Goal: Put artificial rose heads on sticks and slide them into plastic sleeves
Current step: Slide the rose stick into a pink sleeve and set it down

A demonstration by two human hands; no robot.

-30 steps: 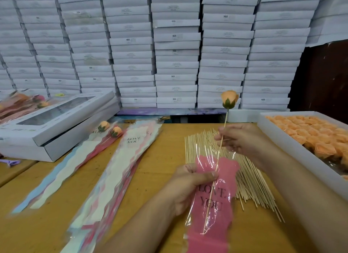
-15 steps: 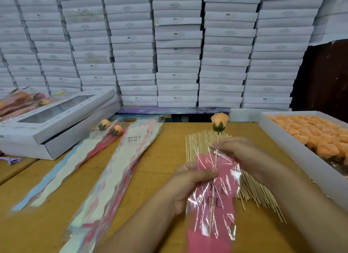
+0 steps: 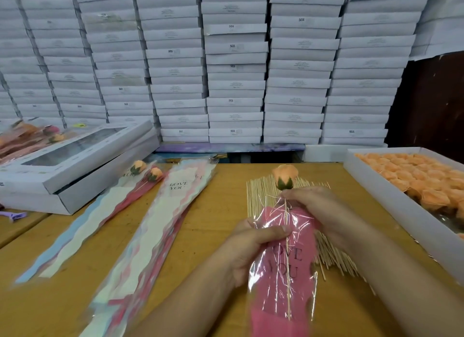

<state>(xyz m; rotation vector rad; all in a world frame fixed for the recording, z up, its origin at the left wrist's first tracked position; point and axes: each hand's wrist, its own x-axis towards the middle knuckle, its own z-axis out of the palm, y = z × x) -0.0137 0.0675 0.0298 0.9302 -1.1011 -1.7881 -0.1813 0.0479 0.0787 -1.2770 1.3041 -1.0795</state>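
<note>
I pinch the pink sleeve (image 3: 283, 266) near its mouth with my left hand (image 3: 253, 246) to steady it, while my right hand (image 3: 319, 208) pinches the stick (image 3: 287, 274) just under the rose (image 3: 285, 177), which sits just above the sleeve.

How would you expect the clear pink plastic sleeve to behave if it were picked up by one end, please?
The sleeve would probably flop: it crinkles and creases under the left hand. It looks thin and very light. Its glossy film may be slippery, so the thin stick inside could slide out if it is tipped.
</note>
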